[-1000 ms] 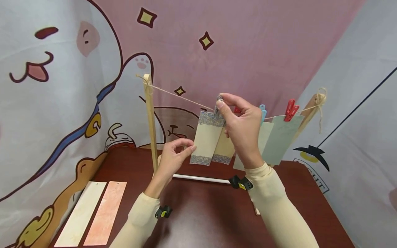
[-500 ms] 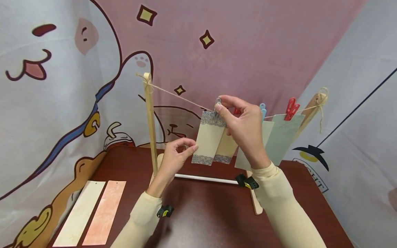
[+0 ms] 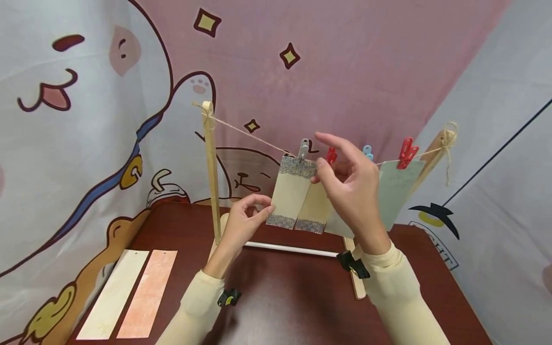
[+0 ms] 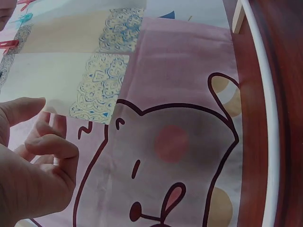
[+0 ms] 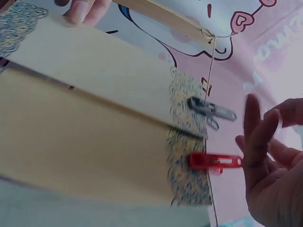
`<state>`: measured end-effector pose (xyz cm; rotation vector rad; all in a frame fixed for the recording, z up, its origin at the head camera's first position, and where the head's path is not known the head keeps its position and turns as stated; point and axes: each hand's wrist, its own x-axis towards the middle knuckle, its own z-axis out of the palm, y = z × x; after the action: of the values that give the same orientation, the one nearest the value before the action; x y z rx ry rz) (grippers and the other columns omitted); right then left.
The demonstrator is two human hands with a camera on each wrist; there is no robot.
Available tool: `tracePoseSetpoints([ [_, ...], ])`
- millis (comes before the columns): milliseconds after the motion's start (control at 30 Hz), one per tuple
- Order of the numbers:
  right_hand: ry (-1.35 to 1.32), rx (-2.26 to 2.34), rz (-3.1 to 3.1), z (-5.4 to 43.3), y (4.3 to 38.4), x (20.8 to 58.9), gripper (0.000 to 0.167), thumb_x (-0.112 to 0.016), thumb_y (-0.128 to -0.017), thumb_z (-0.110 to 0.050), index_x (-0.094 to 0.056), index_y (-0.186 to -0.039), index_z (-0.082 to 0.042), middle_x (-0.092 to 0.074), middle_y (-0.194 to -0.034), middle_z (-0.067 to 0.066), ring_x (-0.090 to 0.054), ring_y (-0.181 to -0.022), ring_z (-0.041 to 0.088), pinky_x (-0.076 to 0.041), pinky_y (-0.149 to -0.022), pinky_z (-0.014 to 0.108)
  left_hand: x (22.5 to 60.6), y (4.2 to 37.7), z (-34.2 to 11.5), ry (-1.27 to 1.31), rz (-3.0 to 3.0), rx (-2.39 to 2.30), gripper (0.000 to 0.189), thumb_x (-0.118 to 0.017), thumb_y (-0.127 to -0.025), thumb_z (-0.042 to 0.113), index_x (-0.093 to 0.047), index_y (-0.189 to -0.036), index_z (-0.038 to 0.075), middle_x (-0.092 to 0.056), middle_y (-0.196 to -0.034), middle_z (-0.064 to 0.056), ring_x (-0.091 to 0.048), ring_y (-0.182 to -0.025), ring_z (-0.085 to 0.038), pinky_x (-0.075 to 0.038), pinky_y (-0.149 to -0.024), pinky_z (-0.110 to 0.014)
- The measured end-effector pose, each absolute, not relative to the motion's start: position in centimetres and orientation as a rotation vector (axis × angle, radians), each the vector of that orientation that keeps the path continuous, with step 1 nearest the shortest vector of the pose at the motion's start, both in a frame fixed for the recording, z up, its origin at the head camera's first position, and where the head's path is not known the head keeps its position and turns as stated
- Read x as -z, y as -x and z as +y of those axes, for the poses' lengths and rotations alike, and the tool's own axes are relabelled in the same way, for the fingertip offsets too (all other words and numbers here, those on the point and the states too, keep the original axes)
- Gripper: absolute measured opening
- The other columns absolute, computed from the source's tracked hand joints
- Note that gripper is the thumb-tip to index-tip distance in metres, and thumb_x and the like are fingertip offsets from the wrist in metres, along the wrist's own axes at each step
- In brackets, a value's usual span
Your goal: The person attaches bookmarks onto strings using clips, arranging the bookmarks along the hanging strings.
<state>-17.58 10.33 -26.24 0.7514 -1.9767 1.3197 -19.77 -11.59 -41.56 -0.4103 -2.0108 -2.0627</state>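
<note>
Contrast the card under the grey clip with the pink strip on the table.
The card hangs from the string by the grey clip; the pink strip lies on the table. The card is cream with a patterned band at each end; the pink strip is mottled pink without such bands. The left hand pinches the card's edge, while neither hand touches the pink strip. Both are oblong.
</note>
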Motion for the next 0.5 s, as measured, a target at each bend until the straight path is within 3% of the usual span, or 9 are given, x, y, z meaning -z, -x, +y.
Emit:
tracePoseSetpoints([
  [167,-0.855,-1.33,-1.97,11.4,17.4,27.6,0.052,-0.069,-0.097,-0.004,-0.067,-0.149,-0.012,-0.064,-0.142,0.001,-0.072,-0.088,0.023,-0.055,-0.065,0.022,42.1,19.1,-12.0,0.411,-2.013,2.08,0.027,-0.083,-0.099,0.014,-0.077,-0.125,0.007,-0.074,-0.115,-0.011,-0.047,-0.063,-0.011,-0.039,-0.057,-0.023],
  [300,-0.868,-1.305,-1.949,11.7,17.4,29.2,0.053,-0.071,-0.098,-0.009,-0.065,-0.151,-0.012,-0.064,-0.14,0.001,-0.07,-0.092,0.02,-0.054,-0.064,0.022,42.6,18.5,-12.3,0.412,-2.032,2.062,0.033,-0.08,-0.101,0.016,-0.073,-0.132,0.007,-0.073,-0.126,-0.014,-0.051,-0.066,-0.011,-0.042,-0.06,-0.023],
  [500,-0.88,-1.257,-1.848,11.7,17.3,30.7,0.057,-0.07,-0.097,-0.009,-0.061,-0.154,-0.008,-0.057,-0.158,0.003,-0.073,-0.095,0.02,-0.055,-0.068,0.021,43.4,17.1,-12.7,0.377,-2.109,1.957,0.041,-0.08,-0.102,0.02,-0.067,-0.14,0.012,-0.069,-0.132,-0.011,-0.047,-0.069,-0.015,-0.039,-0.06,-0.024],
])
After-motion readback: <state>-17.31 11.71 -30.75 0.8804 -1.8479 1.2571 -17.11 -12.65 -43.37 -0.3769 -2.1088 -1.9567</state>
